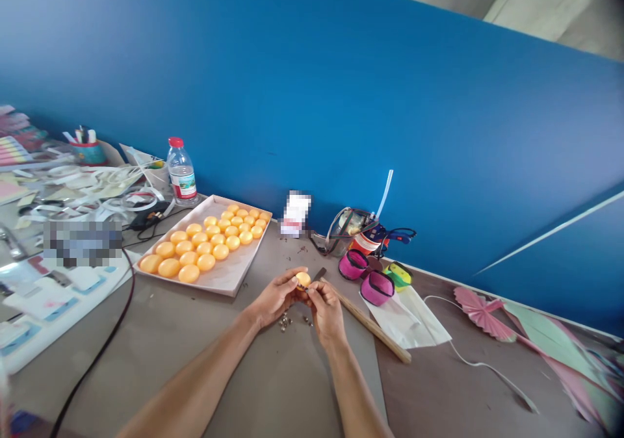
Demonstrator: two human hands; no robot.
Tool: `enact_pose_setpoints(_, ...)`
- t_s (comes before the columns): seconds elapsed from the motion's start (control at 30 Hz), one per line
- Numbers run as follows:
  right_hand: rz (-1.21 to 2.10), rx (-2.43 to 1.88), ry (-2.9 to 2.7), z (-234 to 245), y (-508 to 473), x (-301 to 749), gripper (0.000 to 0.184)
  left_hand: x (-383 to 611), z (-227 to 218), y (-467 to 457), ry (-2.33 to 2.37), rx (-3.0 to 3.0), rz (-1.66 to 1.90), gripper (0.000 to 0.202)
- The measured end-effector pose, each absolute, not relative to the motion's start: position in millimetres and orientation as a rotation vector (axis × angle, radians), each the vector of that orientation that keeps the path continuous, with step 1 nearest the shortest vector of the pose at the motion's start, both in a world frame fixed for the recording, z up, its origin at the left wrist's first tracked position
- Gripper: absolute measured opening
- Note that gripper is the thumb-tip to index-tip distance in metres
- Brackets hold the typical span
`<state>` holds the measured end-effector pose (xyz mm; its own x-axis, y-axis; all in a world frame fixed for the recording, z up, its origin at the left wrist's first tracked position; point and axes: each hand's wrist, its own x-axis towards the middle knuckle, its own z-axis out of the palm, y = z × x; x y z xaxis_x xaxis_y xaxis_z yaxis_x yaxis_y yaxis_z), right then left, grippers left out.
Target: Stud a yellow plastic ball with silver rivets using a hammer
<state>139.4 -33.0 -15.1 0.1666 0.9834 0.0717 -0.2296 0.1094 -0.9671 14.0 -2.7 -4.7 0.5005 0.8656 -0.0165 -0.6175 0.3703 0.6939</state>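
Observation:
A small orange ball is gripped in the fingers of my left hand. My right hand is closed in a pinch at the ball's lower right side. Tiny dark bits show there, too small to name; whether the right fingers hold one is hidden. On the table below lie small shiny metallic pieces, with a few more near my right wrist. Just behind the hands is a dark flat piece. A wooden stick slants away to the right of my right hand.
A shallow white tray holds several similar orange balls at the left. Behind it stands a red-capped bottle. Pink-and-black rings and white paper lie right. A black cable crosses the left; a blue partition rises behind.

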Motion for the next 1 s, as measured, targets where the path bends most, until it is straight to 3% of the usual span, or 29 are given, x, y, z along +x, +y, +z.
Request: enact_pose_setpoints(1.0, 1.062, -1.141, -1.065, -14.9, -35.5, 141.2, 0.021, 14.8, -10.7, -6.9, 0.585, 0.954, 1.021, 0.040)
